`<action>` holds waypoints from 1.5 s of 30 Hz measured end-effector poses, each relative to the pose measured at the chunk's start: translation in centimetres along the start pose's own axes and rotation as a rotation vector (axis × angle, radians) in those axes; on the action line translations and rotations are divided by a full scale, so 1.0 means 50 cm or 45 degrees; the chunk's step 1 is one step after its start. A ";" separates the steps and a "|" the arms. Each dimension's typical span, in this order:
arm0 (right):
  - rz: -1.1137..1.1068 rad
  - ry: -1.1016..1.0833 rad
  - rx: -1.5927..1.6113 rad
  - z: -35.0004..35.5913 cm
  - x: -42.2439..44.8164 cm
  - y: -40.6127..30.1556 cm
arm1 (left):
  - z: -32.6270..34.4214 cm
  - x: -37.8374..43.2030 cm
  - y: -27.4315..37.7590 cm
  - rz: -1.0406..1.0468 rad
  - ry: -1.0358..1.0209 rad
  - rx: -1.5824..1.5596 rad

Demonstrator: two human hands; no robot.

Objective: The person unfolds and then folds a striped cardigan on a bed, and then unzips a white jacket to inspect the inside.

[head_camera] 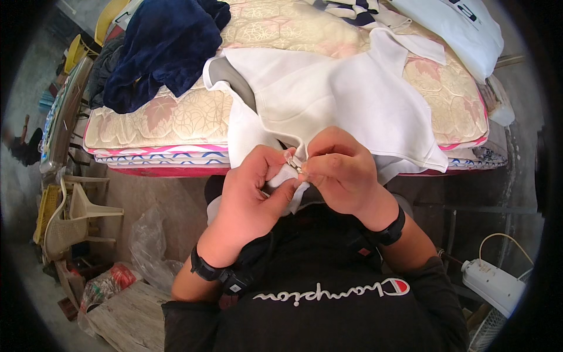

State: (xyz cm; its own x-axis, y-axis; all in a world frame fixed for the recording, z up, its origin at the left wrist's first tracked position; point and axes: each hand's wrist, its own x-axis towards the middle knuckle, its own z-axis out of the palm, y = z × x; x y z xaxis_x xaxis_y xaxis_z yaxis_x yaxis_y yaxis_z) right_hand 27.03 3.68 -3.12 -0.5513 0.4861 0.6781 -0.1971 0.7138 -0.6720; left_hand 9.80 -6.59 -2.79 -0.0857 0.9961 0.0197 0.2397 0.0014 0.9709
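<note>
A white fabric garment point(303, 88) lies across the near part of a quilted mattress, its lower edge hanging over the front. At that edge my left hand point(259, 189) pinches a fold of the white cloth between thumb and fingers. My right hand point(341, 169) touches the same spot, its fingertips on a small shiny metal piece point(294, 165), which may be a clasp or a zipper part; its kind cannot be told. Both hands nearly meet. The grey inner side of the garment shows at its upper left opening.
Dark blue plush cloth point(162, 48) lies on the mattress point(193, 119) at the left. A white plastic bag point(466, 35) is at the upper right. Plastic chairs point(66, 215) stand at the left, and a white device point(490, 281) with a cord is at lower right. A person is at far left.
</note>
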 end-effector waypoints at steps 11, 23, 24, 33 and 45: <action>0.132 0.020 0.034 -0.001 0.011 0.009 | 0.013 0.012 0.014 0.041 -0.032 -0.539; 0.723 -0.320 0.210 -0.019 0.022 -0.008 | -0.008 0.015 -0.018 0.236 0.192 -0.026; 0.721 -0.316 0.186 -0.019 0.023 -0.014 | -0.007 0.016 -0.020 0.252 0.201 0.004; 0.601 -0.411 0.017 -0.019 0.013 -0.022 | -0.003 0.014 -0.024 0.125 0.123 -0.583; 0.063 -0.016 -0.340 -0.017 0.004 -0.036 | -0.015 0.008 0.031 0.239 0.064 0.167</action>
State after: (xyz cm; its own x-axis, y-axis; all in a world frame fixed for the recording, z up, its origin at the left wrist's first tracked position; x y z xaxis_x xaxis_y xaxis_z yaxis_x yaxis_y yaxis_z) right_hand 27.94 2.94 -1.54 -0.5653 0.5189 0.6413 0.0502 0.7976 -0.6011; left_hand 9.43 -6.24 -1.08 -0.0750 0.9744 0.2119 0.3795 -0.1686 0.9097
